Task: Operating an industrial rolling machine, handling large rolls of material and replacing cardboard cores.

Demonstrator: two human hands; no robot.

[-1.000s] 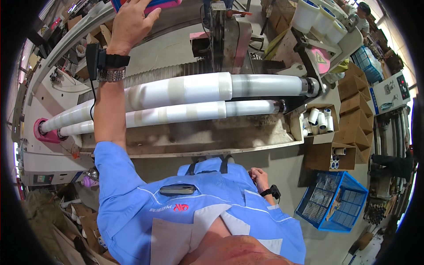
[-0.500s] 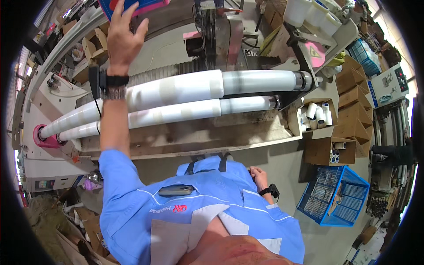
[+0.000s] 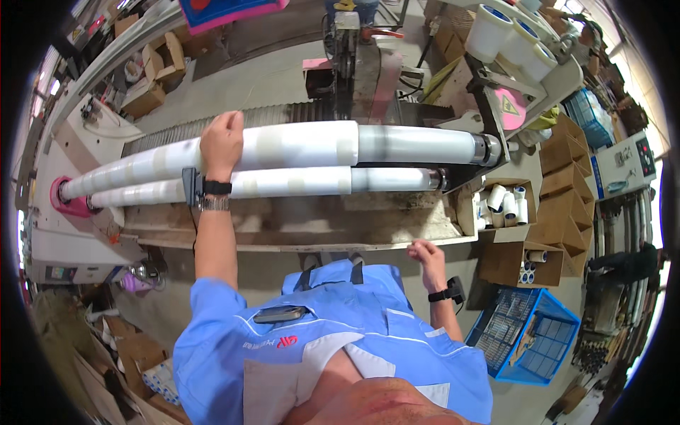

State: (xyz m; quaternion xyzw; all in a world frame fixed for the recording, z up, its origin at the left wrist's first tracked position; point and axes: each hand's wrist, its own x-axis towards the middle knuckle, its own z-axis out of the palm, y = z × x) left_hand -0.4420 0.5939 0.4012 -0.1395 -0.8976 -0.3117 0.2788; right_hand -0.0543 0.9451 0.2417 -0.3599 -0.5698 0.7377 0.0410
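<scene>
My left hand [image 3: 222, 144] is curled closed over the upper white roll [image 3: 304, 144], its wrist strap and watch above the lower roll; whether it touches the upper roll I cannot tell. Nothing shows in its fingers. The two long rolls lie side by side on bars across the machine, wrapped in white film with beige bands. Their right parts are narrower, greyish-white lengths. By the front edge of the machine trough [image 3: 340, 221], my right hand [image 3: 428, 256] hangs with its fingers curled in, apart from the rolls, and nothing visible in it.
A pink-edged blue panel [image 3: 230, 13] stands at the top left. Upright machinery with a blade-like part [image 3: 345, 60] rises behind the rolls. To the right are a box of short white rolls [image 3: 504, 205], cardboard boxes [image 3: 559, 170] and a blue plastic crate [image 3: 524, 336].
My left hand has come back from the blue panel to the upper roll, its spread fingers now closed. My right hand has risen from beside my body toward the trough's front edge.
</scene>
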